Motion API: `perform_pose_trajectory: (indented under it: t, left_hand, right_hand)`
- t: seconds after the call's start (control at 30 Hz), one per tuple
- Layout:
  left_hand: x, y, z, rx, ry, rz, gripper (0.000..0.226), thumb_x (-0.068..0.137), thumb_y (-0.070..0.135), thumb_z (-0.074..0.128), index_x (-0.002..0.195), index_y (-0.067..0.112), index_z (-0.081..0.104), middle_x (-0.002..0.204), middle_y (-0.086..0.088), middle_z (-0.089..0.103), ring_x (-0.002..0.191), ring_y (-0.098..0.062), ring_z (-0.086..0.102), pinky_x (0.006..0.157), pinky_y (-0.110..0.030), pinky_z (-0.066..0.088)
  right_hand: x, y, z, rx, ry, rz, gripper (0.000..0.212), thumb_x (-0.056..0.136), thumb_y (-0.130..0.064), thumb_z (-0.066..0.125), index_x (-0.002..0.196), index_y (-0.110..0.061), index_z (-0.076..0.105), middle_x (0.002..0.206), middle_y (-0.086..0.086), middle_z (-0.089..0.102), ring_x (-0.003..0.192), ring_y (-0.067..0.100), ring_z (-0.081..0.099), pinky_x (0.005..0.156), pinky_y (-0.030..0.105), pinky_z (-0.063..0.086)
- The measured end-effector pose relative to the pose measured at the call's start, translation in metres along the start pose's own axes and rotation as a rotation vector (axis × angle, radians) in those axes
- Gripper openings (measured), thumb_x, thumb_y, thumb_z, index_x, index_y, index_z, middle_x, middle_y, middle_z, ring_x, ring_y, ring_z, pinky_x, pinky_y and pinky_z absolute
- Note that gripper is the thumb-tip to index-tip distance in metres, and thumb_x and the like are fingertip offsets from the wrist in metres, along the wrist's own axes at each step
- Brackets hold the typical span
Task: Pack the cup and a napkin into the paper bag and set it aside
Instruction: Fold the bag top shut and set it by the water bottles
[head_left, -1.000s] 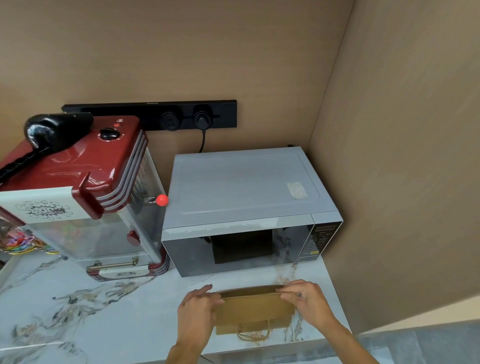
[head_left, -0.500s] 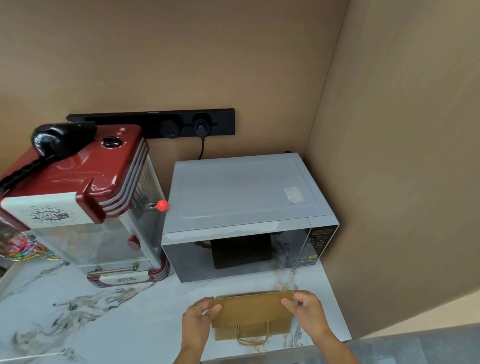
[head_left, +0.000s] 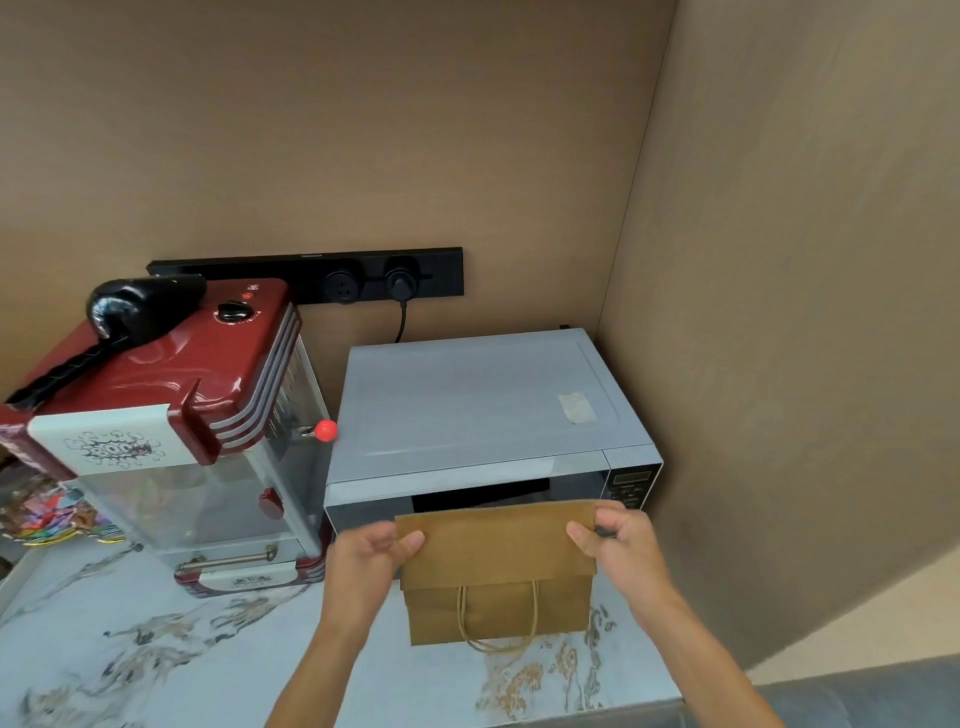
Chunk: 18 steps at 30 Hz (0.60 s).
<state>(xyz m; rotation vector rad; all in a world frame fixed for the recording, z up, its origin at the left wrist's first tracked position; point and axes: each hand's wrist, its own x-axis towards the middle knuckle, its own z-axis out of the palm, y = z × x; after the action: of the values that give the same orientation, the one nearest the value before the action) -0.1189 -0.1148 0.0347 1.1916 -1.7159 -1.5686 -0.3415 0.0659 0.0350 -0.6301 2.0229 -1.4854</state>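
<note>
Both hands grip a flat brown paper bag by its upper corners and hold it up in front of the microwave. On the left, the left hand closes on the bag's top left corner, thumb on the near face and fingers curled behind. On the right, the right hand pinches the top right corner in the same way. The bag is folded flat, its top flap turned down over the near face, and its twisted paper handles hang down in a loop near the lower edge. Its upper edge covers the lower part of the microwave door.

Going from the left of the scene: some colourful packets lie at the far left edge of the white marble-patterned counter. Next stands a red popcorn machine with a clear cabinet and a black handheld device resting on its lid. A small red knob sticks out from its right side, just beside the microwave. Behind them a black socket strip is fixed to the tan back wall, with one plug in it and a cable running down. The grey microwave sits in the corner against the tan right side wall, a piece of tape on its top. Neither cup nor napkin can be made out in this view.
</note>
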Motion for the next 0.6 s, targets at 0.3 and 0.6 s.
perform_pose_trajectory:
  t: [0.3,0.6]
  left_hand:
    - [-0.004,0.118,-0.029,-0.006,0.012,0.242,0.019,0.082,0.008,0.078,0.068,0.021,0.082,0.071,0.0,0.08,0.069,-0.012,0.076,0.07,-0.025,0.056]
    - [-0.002,0.212,-0.048,-0.044,0.132,0.382,0.009,0.079,0.015,0.081,0.073,0.022,0.082,0.071,-0.002,0.08,0.069,-0.025,0.075,0.068,-0.048,0.061]
  right_hand:
    - [-0.005,-0.115,-0.022,0.147,-0.052,-0.138,0.026,0.09,-0.006,0.072,0.081,-0.027,0.085,0.087,-0.001,0.083,0.085,0.015,0.079,0.073,0.023,0.06]
    - [0.0,-0.218,-0.04,0.181,-0.044,-0.336,0.029,0.09,-0.005,0.072,0.072,-0.025,0.084,0.084,-0.005,0.083,0.081,0.007,0.078,0.066,0.013,0.057]
